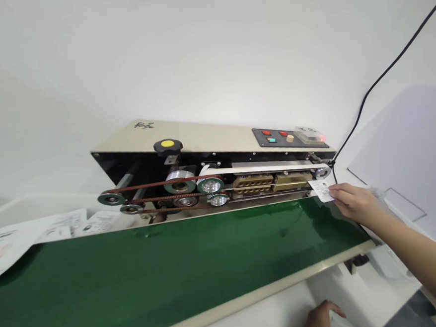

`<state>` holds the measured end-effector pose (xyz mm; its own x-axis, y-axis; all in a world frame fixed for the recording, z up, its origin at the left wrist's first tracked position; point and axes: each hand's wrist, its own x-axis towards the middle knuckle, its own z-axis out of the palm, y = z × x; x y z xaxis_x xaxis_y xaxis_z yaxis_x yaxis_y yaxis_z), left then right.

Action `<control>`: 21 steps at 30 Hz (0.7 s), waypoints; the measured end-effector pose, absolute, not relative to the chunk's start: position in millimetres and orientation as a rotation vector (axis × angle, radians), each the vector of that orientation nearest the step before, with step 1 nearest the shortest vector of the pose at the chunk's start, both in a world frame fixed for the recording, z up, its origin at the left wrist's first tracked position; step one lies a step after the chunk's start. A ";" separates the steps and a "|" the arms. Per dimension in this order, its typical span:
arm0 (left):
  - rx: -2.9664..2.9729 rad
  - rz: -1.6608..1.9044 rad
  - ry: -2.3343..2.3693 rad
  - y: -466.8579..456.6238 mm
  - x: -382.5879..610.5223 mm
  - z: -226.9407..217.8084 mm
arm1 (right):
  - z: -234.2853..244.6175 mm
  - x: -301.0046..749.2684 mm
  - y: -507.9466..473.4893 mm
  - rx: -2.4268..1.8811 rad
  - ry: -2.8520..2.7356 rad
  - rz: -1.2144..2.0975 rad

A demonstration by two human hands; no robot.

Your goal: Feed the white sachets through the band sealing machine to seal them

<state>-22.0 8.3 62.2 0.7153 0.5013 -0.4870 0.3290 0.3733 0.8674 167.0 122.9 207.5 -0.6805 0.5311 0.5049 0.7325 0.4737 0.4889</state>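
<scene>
My right hand [351, 201] reaches in from the right. Its fingers are pinched on a small white printed pouch [321, 191], whose upper edge meets the right end of the sealing rollers. That end belongs to a continuous band sealer [209, 139] with pulleys, red-brown belts and brass blocks. At the bottom edge, partly cut off, my left hand [320, 319] is closed around a white packet [340, 323]; its kind cannot be made out. The green conveyor belt [195, 269] runs below the sealing band, and the left hand is in front of it.
Printed white pouches [18, 240] lie at the belt's left end, by a white bin [30, 204]. A control panel [276, 138] with red and green switches sits on top of the machine. A black cable [380, 77] hangs at the right, beside the white wall.
</scene>
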 end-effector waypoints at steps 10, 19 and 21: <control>1.219 0.139 0.799 9.0 -24.8 66.9 | 206.4 160.0 118.0 -1.026 -2.349 -1.090; 1.229 0.152 0.799 6.9 -17.9 48.9 | 210.5 135.5 103.6 -1.017 -2.323 -1.338; 1.235 0.155 0.818 5.5 -13.3 39.0 | 214.6 138.2 94.7 -1.038 -2.333 -1.271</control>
